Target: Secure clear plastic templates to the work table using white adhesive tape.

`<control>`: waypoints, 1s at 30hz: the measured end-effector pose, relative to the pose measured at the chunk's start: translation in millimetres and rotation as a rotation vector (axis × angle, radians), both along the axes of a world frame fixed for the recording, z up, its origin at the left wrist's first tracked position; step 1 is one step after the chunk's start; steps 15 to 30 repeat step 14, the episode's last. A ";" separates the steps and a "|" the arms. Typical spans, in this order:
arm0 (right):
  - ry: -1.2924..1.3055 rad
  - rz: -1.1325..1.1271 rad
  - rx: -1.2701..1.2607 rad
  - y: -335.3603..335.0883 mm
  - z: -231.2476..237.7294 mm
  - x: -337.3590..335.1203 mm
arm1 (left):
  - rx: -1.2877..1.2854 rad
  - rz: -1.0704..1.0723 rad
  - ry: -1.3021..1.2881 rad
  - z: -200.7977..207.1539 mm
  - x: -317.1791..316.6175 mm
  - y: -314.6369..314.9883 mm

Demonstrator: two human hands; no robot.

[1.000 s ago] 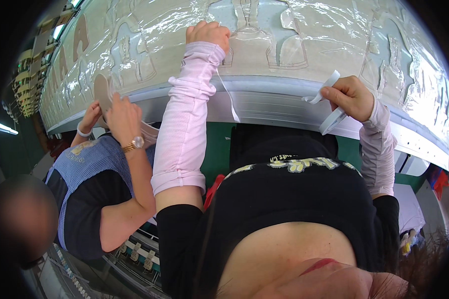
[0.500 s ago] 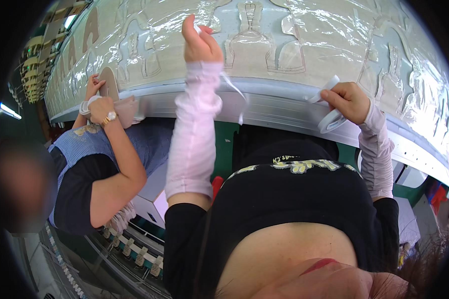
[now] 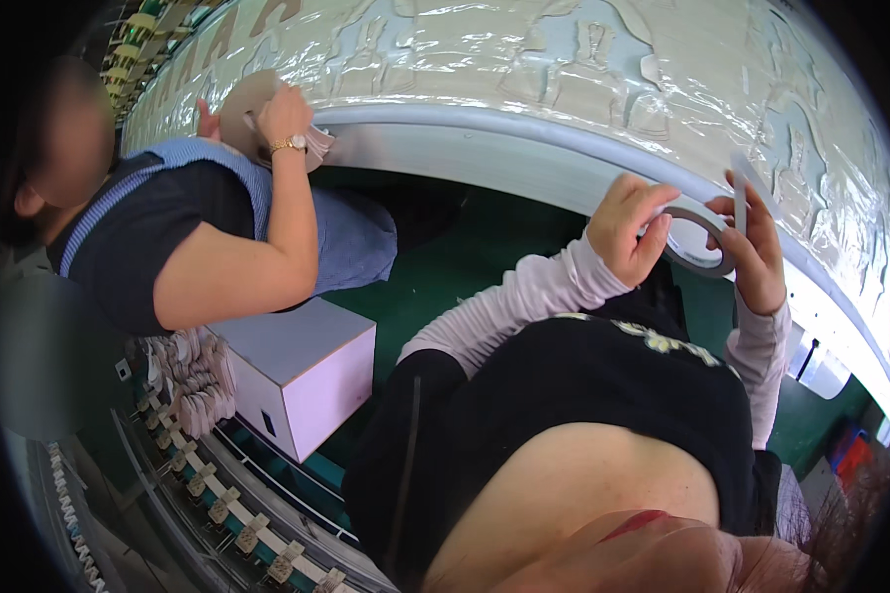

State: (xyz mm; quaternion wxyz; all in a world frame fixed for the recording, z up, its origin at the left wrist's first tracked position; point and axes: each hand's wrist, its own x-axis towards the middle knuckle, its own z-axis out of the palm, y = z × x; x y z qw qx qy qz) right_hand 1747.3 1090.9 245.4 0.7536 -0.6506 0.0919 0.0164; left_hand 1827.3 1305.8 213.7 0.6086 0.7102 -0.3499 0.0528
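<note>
My right hand [image 3: 759, 259] holds a roll of tape [image 3: 695, 262] in front of the table edge, its fingers at the ring's right side. A narrow white strip [image 3: 741, 201] stands up between the fingers of the same hand. At the opposite side of the ring is my left hand [image 3: 625, 235], its thumb and forefinger pinched at the roll's edge. Whether it grips the tape's loose end or the ring itself is hard to make out.
A long table [image 3: 465, 74] carries cut pale sheets under shiny clear film. At left a co-worker [image 3: 237, 267] handles flat beige pieces [image 3: 252, 104]. Behind them stand a white box [image 3: 331, 395] and a rail with clips [image 3: 218, 506] beside bundled pieces [image 3: 190, 381].
My left hand has come down from over the table, rightward to the tape roll. My right hand has lowered slightly with the roll. The view has shifted, bringing the co-worker further in.
</note>
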 end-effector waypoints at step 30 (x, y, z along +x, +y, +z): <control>-0.088 -0.557 -0.018 115.2 0.3 -155.7 | 0.046 -1.019 0.677 -15.6 -86.1 -17.9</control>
